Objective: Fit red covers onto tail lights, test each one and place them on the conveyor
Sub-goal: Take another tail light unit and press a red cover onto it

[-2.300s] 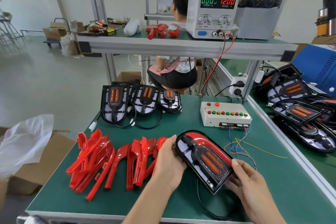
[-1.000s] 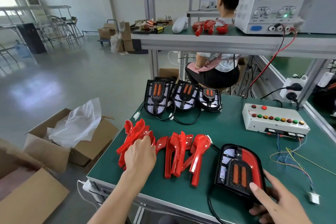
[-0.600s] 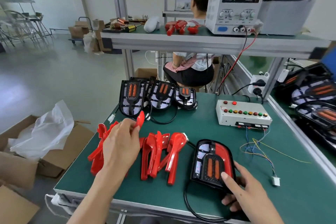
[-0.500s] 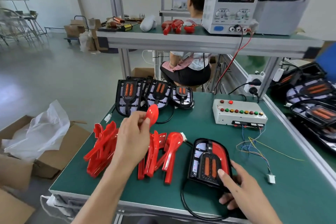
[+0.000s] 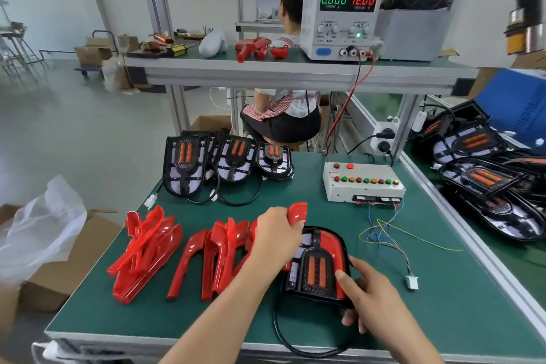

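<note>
My left hand (image 5: 277, 238) grips a red cover (image 5: 297, 212), hovering just above the tail light's (image 5: 317, 267) bare left side. The light lies lengthwise toward me on the bench (image 5: 443, 289), right hand (image 5: 365, 294) clasping its near right edge.

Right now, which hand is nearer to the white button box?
Left. The left hand, gripping a red cover, sits just in front of the button box; the right hand holds the tail light farther toward the table's front edge.

Power supply (image 5: 342, 18) on shelf (reads 12.00), cardboard box (image 5: 56, 263) left of bench.
</note>
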{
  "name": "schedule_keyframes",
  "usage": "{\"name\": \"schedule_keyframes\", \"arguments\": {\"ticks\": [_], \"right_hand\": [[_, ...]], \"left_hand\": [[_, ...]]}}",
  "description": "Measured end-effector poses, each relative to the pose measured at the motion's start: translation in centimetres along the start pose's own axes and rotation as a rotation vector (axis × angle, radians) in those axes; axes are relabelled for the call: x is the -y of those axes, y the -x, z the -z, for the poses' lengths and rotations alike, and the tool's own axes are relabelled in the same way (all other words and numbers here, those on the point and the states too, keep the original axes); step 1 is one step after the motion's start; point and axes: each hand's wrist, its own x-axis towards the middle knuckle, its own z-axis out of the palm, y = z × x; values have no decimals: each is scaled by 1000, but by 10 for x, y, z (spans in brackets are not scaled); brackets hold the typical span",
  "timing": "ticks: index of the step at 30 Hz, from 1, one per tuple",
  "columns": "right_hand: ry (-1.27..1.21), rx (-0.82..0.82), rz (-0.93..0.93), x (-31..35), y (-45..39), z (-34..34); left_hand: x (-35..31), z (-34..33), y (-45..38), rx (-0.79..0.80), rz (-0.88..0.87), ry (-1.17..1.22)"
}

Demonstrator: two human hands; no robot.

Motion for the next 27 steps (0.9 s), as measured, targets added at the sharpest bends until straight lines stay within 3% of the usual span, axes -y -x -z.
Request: {"name": "schedule_keyframes", "arguments": {"ticks": [6,11,16,23,27], "right_hand": [[35,-4,8,3,3,1],[73,-13,12,6,4,0],[105,-20,37,6,5,-1],[54,-40,44,1,3,-4],[-43,-54,15,-4,3,-8]], "left_hand": [[1,-7,5,-121,-73,-342],[5,-20,12,-101,-192,-429],[9,-29,22,-176,-224,-524],[14,-29,27,-211,-198,-448],[16,-30,34,-203,-162,-242]]}}
